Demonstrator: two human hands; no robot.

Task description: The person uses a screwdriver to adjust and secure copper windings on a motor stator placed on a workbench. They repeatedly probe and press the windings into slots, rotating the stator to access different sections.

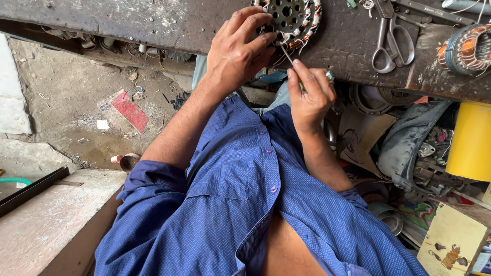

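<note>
1. The round metal stator with copper-wound coils and a perforated steel centre [289, 19] lay at the top centre of the frame, on the dark, grimy metal surface [153, 23].
2. The left hand [240, 48] rested on the stator's lower-left edge, its fingers curled down over the windings and pressed on the rim.
3. The right hand [308, 94], just below the stator, had thumb and fingers pinched together on a thin metal rod-like tool [287, 55] whose tip reached up to the coils.
4. By its look the stator would be heavy and stiff in its steel core, while the fine copper windings seemed easily nicked; the outer rim or the centre plate looked the safer places to hold.
5. The slender tool seemed light and rigid, best gripped low on its shaft.
6. Steel scissors [391, 41] lay on the surface at upper right, well apart from the hands.
7. A second copper-wound coil in a blue-grey casing [465, 50] sat at the far right edge.
8. A yellow cylindrical container [470, 140] stood lower right among cluttered scrap parts.
9. Nothing stood between the hands and the stator.
</note>
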